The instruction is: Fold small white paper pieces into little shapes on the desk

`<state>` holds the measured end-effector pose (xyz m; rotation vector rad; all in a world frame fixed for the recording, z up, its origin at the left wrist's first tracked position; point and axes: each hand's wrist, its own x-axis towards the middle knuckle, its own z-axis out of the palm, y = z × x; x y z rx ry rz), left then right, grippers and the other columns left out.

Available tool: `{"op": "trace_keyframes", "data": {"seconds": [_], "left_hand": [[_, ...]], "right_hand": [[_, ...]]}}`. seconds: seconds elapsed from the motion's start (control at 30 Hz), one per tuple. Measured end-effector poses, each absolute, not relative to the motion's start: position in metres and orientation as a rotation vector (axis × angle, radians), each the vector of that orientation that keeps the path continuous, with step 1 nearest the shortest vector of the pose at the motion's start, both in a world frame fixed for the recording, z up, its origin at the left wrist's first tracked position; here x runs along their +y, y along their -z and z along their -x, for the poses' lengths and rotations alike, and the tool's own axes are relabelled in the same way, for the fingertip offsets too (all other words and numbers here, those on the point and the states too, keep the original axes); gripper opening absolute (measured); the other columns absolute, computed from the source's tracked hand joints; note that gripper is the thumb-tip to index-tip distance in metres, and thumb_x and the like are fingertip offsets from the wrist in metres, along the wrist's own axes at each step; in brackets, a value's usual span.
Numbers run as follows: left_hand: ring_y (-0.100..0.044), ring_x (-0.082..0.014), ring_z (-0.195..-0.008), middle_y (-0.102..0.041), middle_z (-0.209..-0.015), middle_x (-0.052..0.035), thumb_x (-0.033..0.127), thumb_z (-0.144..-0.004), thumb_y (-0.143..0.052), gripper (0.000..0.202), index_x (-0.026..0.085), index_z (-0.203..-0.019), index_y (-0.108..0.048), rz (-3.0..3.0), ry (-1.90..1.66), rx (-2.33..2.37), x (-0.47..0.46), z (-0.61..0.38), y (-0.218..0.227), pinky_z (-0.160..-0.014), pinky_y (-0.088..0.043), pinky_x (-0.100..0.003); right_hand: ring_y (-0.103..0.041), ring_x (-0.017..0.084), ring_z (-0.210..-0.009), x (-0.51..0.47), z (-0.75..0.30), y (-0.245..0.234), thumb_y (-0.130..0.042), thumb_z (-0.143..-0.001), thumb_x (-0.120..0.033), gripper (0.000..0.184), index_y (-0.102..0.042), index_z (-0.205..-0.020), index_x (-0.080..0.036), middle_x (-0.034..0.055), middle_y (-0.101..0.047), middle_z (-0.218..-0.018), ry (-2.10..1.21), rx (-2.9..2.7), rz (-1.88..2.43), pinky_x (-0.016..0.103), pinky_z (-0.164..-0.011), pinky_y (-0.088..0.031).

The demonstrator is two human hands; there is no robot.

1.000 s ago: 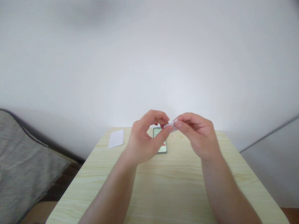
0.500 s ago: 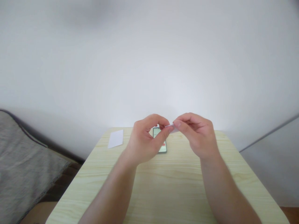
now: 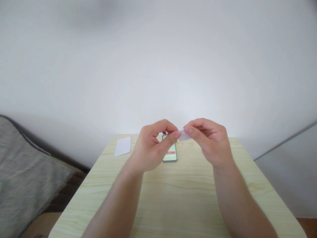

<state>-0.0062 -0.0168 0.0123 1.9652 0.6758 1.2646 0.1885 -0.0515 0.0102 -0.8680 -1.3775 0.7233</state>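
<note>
A small piece of white paper [image 3: 183, 135] is held up between my two hands above the far half of the table. My left hand [image 3: 157, 145] pinches its left end between thumb and fingers. On the other side, my right hand [image 3: 210, 140] grips the right end with thumb and forefinger, covering part of the paper. Behind and below my left hand lies a phone [image 3: 169, 156] with a lit screen and a red bar; my fingers hide some of it.
A white sheet of paper [image 3: 123, 146] lies at the far left of the pale wooden table [image 3: 183, 198]. Behind the table rises a white wall [image 3: 158, 66]. Grey fabric [image 3: 24, 178] is to the left, beside the table.
My hands have drawn slightly apart, and more of the small paper's face shows between them. The left thumb has shifted a little to the left.
</note>
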Motion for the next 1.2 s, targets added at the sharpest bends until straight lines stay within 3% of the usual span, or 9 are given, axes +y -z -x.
{"op": "trace_keyframes", "data": {"seconds": [0.3,1.2], "left_hand": [[-0.058,-0.0164,-0.074,-0.068,-0.078,-0.0025,0.035,-0.097,-0.072,0.019,0.02,-0.085,-0.072,-1.958,-1.267,0.669,-0.0163,0.0064,-0.0122,-0.068,-0.045,-0.031],[-0.063,-0.0175,-0.071,-0.071,-0.074,-0.0026,0.035,-0.091,-0.08,0.016,0.022,-0.085,-0.074,-1.762,-1.495,0.628,-0.0133,-0.0002,-0.0073,-0.068,-0.051,-0.033]], "right_hand": [[-0.068,0.016,-0.076,-0.0512,-0.1904,-0.0099,-0.081,-0.092,-0.04,0.017,-0.08,-0.09,-0.023,0.0017,-0.077,-0.084,-0.804,-1.457,0.873,0.03,-0.069,-0.054],[-0.074,0.022,-0.089,-0.0511,-0.1936,-0.008,-0.075,-0.096,-0.044,0.022,-0.083,-0.09,-0.024,0.0037,-0.081,-0.089,-0.751,-1.494,0.908,0.034,-0.08,-0.059]]}}
